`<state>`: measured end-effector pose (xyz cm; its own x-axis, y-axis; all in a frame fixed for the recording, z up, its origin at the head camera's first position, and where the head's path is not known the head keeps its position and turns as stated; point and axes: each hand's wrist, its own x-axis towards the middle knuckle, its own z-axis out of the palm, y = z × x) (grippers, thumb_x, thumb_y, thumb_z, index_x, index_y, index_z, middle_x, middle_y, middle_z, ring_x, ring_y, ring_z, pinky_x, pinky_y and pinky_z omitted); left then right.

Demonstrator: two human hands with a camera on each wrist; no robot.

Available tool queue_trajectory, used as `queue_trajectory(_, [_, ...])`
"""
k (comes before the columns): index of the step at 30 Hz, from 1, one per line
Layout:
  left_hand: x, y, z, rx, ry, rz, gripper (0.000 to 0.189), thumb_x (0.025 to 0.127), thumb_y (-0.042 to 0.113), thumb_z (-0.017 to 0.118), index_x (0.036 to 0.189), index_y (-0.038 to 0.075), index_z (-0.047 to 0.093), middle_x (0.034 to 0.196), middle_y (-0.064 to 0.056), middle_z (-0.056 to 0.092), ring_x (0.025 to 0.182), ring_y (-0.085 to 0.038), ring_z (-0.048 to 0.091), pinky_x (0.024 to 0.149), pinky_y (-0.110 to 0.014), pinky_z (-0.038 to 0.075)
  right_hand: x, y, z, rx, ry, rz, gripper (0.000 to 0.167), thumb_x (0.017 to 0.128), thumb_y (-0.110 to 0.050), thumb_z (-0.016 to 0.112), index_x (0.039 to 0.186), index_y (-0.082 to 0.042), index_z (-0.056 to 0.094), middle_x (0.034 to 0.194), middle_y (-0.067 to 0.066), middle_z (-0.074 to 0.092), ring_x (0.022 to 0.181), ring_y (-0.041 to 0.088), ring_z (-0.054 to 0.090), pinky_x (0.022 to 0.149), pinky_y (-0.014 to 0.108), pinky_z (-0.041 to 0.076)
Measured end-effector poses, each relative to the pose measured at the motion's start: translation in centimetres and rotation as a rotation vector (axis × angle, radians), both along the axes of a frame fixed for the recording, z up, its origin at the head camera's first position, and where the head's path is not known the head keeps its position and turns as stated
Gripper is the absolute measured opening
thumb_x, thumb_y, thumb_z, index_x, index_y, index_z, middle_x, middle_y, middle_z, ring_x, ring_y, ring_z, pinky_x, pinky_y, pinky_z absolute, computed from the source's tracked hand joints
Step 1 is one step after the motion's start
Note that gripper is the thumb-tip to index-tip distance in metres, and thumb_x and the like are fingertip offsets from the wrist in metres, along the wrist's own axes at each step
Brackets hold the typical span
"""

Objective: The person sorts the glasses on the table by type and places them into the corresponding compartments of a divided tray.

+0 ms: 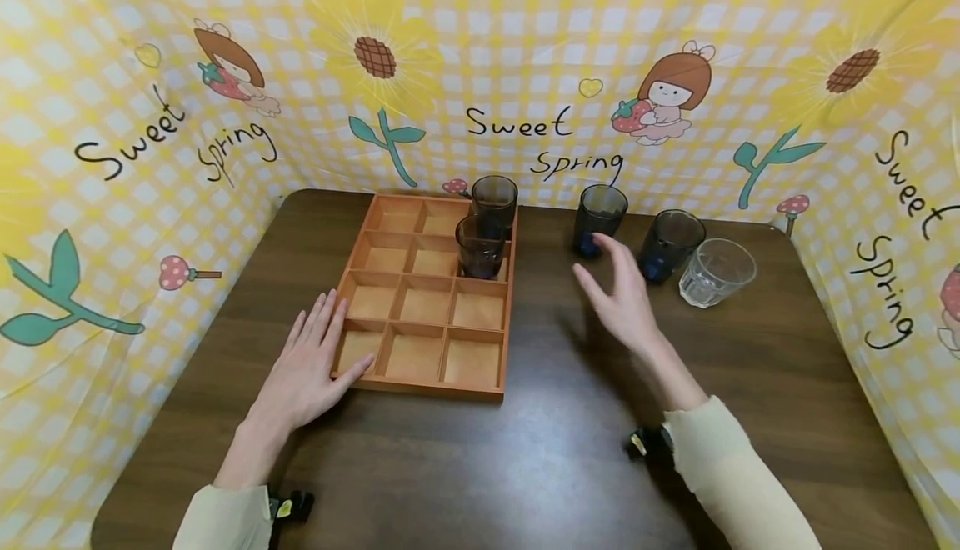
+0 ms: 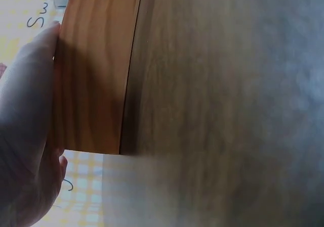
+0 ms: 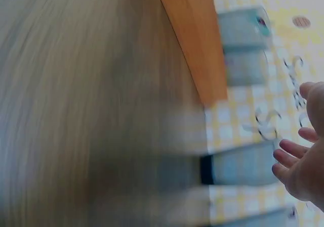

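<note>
A wooden compartment tray (image 1: 504, 350) lies on the table, and my left hand (image 1: 306, 367) rests on its near left corner with the fingers stretched along the side. In the left wrist view the hand (image 2: 25, 110) lies against the tray's wooden wall (image 2: 96, 75). Two dark glasses stand in the right column: one in the far compartment (image 1: 495, 200), one just nearer (image 1: 480, 250). My right hand (image 1: 626, 300) is in the air, fingers parted and holding nothing, nearest a dark glass (image 1: 600, 217) on the table. The right wrist view shows that glass (image 3: 243, 164) beyond the fingers (image 3: 291, 161).
Right of that glass stand another dark glass (image 1: 671, 242) and a clear glass (image 1: 718, 273), close together. A yellow checked cloth (image 1: 525, 50) hangs behind and beside the dark wooden table (image 1: 555, 467).
</note>
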<state>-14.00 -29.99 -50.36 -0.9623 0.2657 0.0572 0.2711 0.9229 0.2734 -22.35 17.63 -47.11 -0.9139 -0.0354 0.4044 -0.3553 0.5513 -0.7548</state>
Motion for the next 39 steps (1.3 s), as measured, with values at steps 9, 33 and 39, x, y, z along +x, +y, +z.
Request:
queue_trajectory(9, [-0.1, 0.0, 0.1, 0.000, -0.012, -0.011, 0.108, 0.106, 0.066, 0.059, 0.177, 0.004, 0.007, 0.186, -0.022, 0.006, 0.174, -0.040, 0.006, 0.143, -0.051, -0.001, 1.2, 5.9, 2.7, 0.090, 0.076, -0.062, 0.064, 0.100, -0.009, 0.079, 0.158, 0.001, 0.052, 0.156, 0.028, 0.055, 0.144, 0.047, 0.054, 0.120, 0.067, 0.043])
queue_trajectory(33, [-0.2, -0.1, 0.2, 0.012, -0.039, -0.001, 0.105, 0.108, 0.063, 0.058, 0.177, 0.003, 0.007, 0.186, -0.022, 0.002, 0.174, -0.041, 0.005, 0.142, -0.058, 0.004, -1.2, 9.2, 3.5, -0.056, -0.061, -0.065, 0.081, 0.099, -0.002, 0.079, 0.168, 0.002, 0.037, 0.165, 0.032, 0.048, 0.156, 0.049, 0.046, 0.135, 0.050, 0.036])
queue_trajectory(39, [-0.2, -0.2, 0.0, 0.019, -0.038, 0.001, 0.105, 0.108, 0.063, 0.058, 0.177, 0.003, 0.007, 0.186, -0.021, 0.001, 0.174, -0.041, 0.004, 0.142, -0.058, 0.004, -1.9, 7.1, 3.8, -0.098, -0.076, -0.029, 0.082, 0.100, -0.003, 0.078, 0.168, 0.003, 0.034, 0.168, 0.028, 0.046, 0.159, 0.044, 0.045, 0.134, 0.056, 0.035])
